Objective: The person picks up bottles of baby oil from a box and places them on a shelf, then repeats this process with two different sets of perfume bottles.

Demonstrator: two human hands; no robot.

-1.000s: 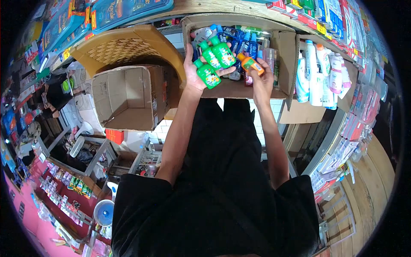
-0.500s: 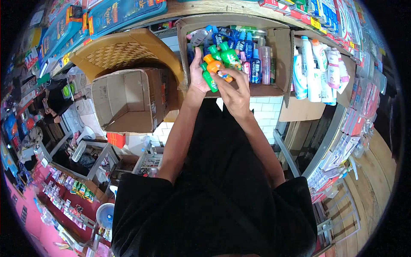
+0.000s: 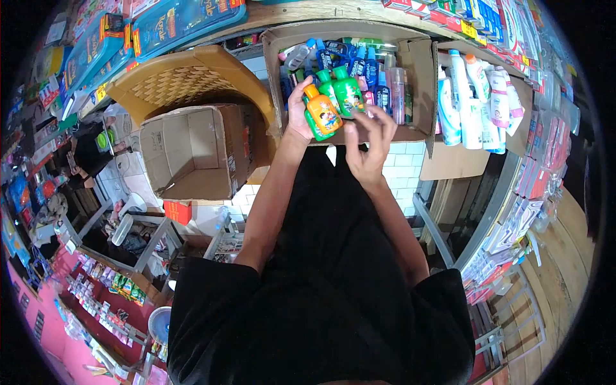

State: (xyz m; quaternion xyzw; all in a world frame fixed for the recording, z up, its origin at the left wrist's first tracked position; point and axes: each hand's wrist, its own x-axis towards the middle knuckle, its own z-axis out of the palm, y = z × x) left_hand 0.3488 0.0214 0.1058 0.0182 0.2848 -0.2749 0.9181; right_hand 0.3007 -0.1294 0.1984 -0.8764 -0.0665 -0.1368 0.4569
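Note:
My left hand is wrapped round a bunch of small bottles at the front left of an open cardboard box. An orange bottle with a cartoon label lies on top, and green bottles are beside and under it. Just to the right of them is my right hand, its fingers apart and nothing in it. Behind the hands, the box holds several blue bottles and tall clear pink ones.
White bottles fill another box at the right. An empty cardboard box rests on a yellow chair at the left. Blue packs and toothpaste boxes line the wooden shelf beyond.
My right hand has moved off the bottles to the right and opened. The orange bottle now lies with its label up over the green one in my left hand.

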